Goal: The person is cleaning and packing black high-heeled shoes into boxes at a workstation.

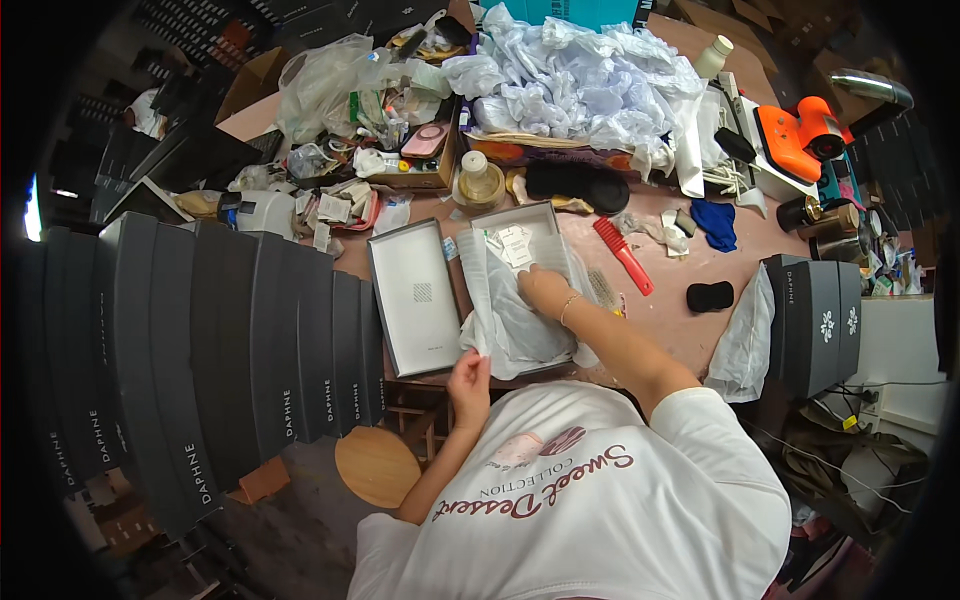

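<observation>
White tissue paper (505, 310), one sheet, lines an open shoe box (548, 222) on the pinkish worktable (680, 300). The box's long axis runs away from the person, its far end tipped slightly to the right; the paper follows the same axis and spills over the box's near edge.

Right hand (545, 290): palm down on the tissue at the middle of the box, fingers flat and unclenched, grasping nothing. Left hand (470, 375): at the near left corner of the box, fingers pinched on the overhanging edge of the tissue.

Box lid (415, 297): grey inside, lying open side up just left of the box and parallel to it. Small white cards (512, 245): at the far end of the box, on the tissue. Red comb (623, 255): right of the box, pointing diagonally away. Black pad (710, 296): farther right of the box. Heap of crumpled white paper (580, 85): beyond the box. Row of dark closed boxes (230, 350): standing on edge, left of the lid.
</observation>
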### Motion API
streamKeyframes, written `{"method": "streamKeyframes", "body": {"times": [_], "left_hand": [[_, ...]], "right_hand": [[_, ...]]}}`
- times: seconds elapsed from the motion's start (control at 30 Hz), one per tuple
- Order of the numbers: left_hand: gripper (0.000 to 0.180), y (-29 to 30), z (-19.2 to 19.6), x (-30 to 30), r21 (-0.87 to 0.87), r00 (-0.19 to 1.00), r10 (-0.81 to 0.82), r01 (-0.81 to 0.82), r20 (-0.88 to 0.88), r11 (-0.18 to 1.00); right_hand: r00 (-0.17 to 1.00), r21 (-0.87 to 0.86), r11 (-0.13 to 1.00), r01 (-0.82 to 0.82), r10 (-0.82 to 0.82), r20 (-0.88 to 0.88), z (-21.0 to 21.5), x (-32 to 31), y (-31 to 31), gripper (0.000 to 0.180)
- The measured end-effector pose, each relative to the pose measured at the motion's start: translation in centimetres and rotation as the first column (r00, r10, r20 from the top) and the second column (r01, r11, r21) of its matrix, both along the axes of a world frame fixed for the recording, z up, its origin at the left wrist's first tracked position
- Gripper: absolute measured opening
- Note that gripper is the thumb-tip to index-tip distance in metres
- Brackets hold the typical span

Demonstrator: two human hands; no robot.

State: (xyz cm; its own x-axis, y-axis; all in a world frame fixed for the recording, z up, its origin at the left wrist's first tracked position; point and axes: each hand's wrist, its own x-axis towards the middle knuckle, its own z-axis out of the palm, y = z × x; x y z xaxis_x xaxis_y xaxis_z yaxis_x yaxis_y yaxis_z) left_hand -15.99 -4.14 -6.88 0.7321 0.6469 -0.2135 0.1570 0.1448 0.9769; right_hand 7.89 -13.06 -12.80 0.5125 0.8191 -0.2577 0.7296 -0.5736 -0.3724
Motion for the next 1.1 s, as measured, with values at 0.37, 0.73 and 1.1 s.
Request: {"method": "streamKeyframes", "body": {"times": [0.37,0.73,1.1], "left_hand": [[0.058,-0.9,5.0,3.7,0.465,0.943,-0.268,0.332,-0.199,0.821],[0.025,0.3,7.2,4.8,0.294,0.782,-0.621,0.606,-0.05,0.739],[0.06,2.5,-1.3,15.0,0.706,0.577,-0.535,0.706,-0.617,-0.052]], "right_hand": [[0.943,0.061,0.992,0.115,-0.089,-0.319,5.4,-7.1,-4.2,0.05],[0.842,0.359,0.841,0.404,-0.187,-0.507,8.0,-8.2,-1.9,0.049],[0.774,0.31,0.804,0.508,-0.584,0.244,6.5,-2.2,-8.4,0.024]]}}
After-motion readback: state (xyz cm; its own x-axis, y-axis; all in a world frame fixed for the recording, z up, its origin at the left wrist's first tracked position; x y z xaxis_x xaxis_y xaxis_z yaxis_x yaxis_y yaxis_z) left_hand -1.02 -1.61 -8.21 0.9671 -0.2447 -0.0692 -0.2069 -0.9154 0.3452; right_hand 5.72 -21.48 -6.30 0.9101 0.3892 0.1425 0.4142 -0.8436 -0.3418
